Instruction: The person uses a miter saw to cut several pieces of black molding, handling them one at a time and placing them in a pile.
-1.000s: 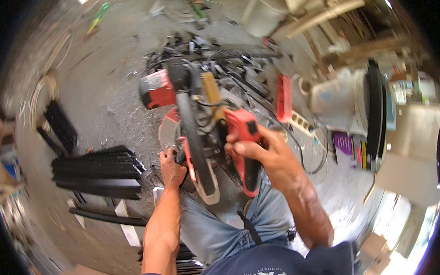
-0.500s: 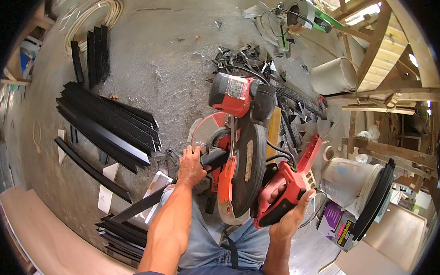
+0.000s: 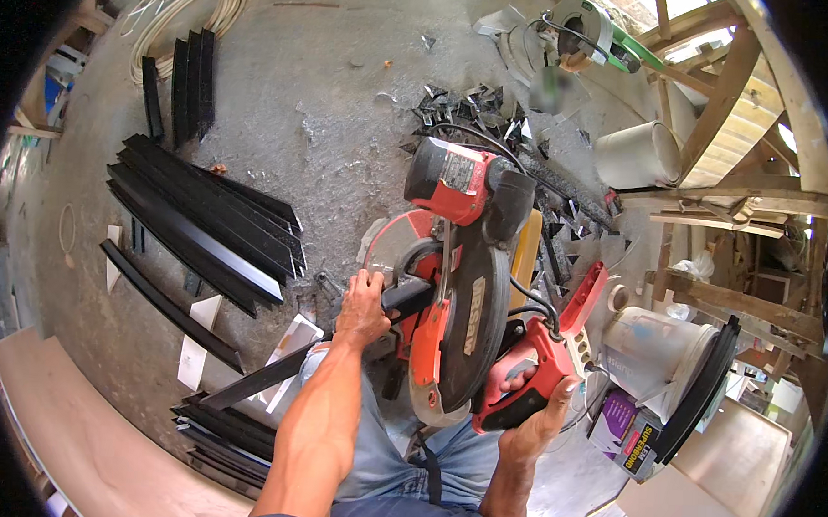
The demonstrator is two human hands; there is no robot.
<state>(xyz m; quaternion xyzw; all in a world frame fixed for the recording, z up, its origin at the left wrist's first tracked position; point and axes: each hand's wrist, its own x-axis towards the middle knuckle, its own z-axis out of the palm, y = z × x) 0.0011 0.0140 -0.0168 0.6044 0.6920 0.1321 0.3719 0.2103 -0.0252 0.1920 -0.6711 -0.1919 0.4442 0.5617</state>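
Note:
A red and black mitre saw [image 3: 427,350] stands in front of my knees. My right hand [image 3: 534,425] is wrapped round its red and black handle [image 3: 522,363], fingers through the grip and thumb along the outer side. On the saw's left, my left hand [image 3: 362,310] curls over a long black strip [image 3: 259,379], pressing it against the saw. The strip slants from the lower left, passes under my wrist and reaches the orange blade guard. Part of the strip under my hand is hidden, and so is the cut point behind the guard.
Black strips [image 3: 205,226] lie in a fanned pile at the left, with another stack [image 3: 230,434] near my left leg. Black offcuts [image 3: 474,110] litter the floor beyond the saw. At the right stand a white bucket [image 3: 653,344] and a purple box [image 3: 616,420]; a green saw [image 3: 586,37] is behind.
The whole view has shifted slightly, so the saw sits a little further right. Both hands keep their grip, and the saw's handle looks a touch lower.

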